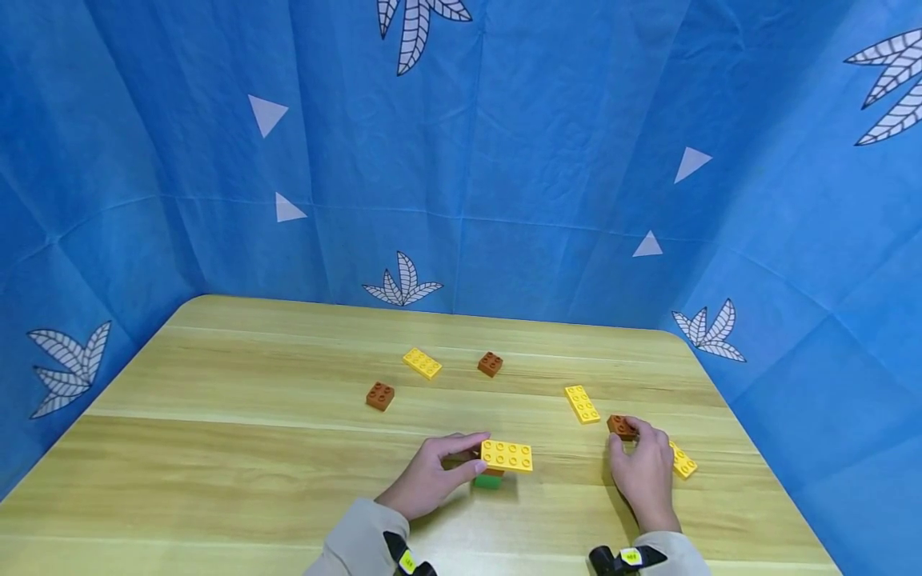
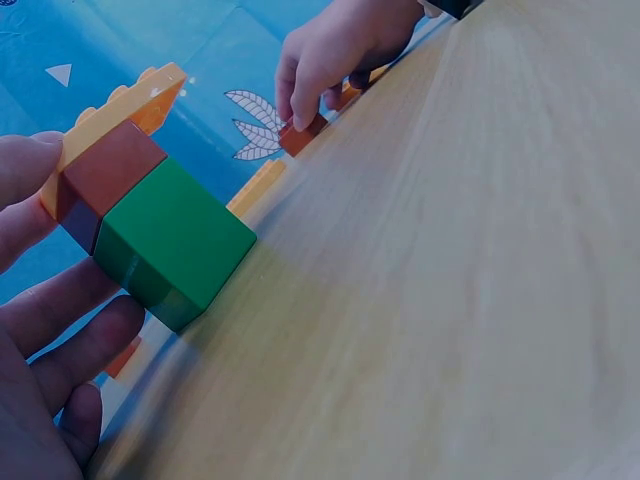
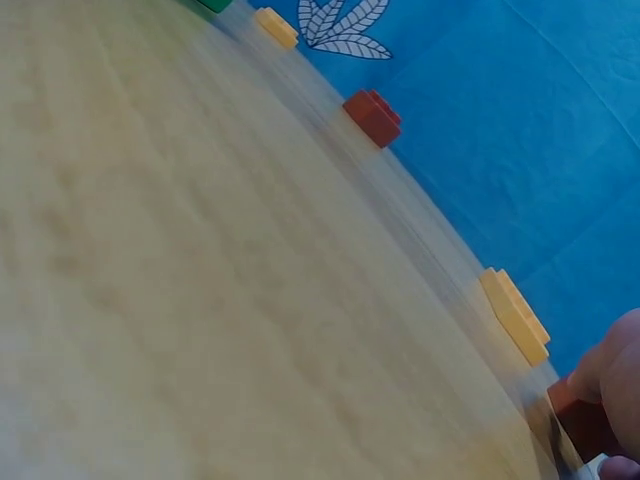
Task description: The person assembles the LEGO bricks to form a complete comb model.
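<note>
A small stack stands on the table near the front middle: a yellow eight-stud brick [image 1: 507,455] on top, a brown brick [image 2: 115,168] under it, and a green block [image 2: 182,236] at the bottom. The yellow brick juts out to the right past the others. My left hand [image 1: 434,478] grips the stack's left end, thumb and forefinger at the yellow and brown bricks. Over at the right, my right hand [image 1: 646,478] pinches a loose brown four-stud brick [image 1: 621,427] on or close above the tabletop; its fingers partly cover it.
One yellow brick [image 1: 683,460] lies just right of the right hand, another yellow brick [image 1: 582,405] to its upper left. Farther back are a third yellow brick [image 1: 422,363] and two brown bricks [image 1: 491,364] [image 1: 380,396]. A blue curtain [image 1: 461,160] surrounds the wooden table [image 1: 238,416].
</note>
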`<act>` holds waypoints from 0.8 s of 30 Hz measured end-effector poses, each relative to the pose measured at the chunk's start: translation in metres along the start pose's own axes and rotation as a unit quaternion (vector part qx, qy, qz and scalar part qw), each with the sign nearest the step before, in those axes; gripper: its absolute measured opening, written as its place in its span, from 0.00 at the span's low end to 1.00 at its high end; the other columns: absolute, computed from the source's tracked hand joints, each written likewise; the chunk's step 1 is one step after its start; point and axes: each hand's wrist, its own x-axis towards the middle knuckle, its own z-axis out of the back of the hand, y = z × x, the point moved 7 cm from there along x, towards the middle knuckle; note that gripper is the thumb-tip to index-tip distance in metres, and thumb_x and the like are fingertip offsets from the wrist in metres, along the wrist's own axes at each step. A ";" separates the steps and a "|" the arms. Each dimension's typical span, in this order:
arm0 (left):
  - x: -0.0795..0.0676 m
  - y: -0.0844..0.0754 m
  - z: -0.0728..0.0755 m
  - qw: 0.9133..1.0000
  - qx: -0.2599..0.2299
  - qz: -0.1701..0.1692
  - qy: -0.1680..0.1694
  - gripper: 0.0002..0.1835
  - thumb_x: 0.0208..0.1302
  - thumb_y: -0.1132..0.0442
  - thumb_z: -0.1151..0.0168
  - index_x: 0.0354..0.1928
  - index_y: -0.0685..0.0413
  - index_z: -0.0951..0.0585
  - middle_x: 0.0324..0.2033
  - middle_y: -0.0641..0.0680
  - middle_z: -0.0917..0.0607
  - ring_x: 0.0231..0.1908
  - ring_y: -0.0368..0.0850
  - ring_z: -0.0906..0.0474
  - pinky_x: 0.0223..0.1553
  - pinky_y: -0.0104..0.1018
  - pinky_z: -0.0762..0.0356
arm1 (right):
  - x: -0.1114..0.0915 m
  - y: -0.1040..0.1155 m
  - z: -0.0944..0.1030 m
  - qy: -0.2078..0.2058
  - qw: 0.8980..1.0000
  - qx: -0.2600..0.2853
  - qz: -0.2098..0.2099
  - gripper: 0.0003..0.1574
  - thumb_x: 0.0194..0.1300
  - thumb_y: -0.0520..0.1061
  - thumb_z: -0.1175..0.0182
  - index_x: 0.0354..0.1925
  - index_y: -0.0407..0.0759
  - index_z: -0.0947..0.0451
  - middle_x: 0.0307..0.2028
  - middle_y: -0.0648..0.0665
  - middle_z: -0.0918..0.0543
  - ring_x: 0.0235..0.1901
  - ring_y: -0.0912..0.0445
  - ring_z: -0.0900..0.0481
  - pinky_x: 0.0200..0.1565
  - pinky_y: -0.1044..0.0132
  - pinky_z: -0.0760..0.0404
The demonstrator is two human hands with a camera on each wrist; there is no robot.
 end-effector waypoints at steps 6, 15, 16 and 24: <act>0.000 0.002 0.000 1.000 0.001 0.000 0.002 0.25 0.64 0.53 0.40 0.63 0.48 0.27 0.57 0.47 0.22 0.52 0.41 0.24 0.53 0.29 0.29 | 0.002 -0.001 0.000 0.001 1.000 -0.006 -0.002 0.27 0.62 0.42 0.44 0.58 0.31 0.33 0.53 0.29 0.28 0.54 0.36 0.34 0.55 0.42 0.35; 0.000 0.001 -0.001 1.000 0.005 0.000 0.003 0.25 0.65 0.52 0.41 0.63 0.48 0.28 0.61 0.47 0.25 0.59 0.43 0.28 0.59 0.37 0.31 | 0.004 -0.002 0.001 0.000 1.000 -0.013 -0.001 0.26 0.63 0.42 0.44 0.57 0.32 0.33 0.52 0.28 0.26 0.54 0.34 0.31 0.55 0.41 0.34; 0.000 0.001 0.000 1.000 0.006 0.000 0.003 0.26 0.65 0.52 0.41 0.63 0.49 0.28 0.60 0.47 0.25 0.59 0.43 0.28 0.59 0.37 0.31 | 0.004 -0.002 0.001 0.000 1.000 -0.012 -0.002 0.26 0.63 0.42 0.44 0.57 0.32 0.33 0.52 0.29 0.26 0.54 0.34 0.31 0.54 0.41 0.33; 0.000 -0.001 -0.001 1.000 -0.001 -0.004 0.005 0.25 0.65 0.54 0.41 0.63 0.51 0.28 0.60 0.50 0.24 0.55 0.44 0.26 0.56 0.31 0.29 | 0.004 -0.002 0.002 -0.003 1.000 0.000 -0.006 0.26 0.64 0.43 0.44 0.57 0.33 0.31 0.52 0.29 0.24 0.53 0.35 0.29 0.52 0.41 0.32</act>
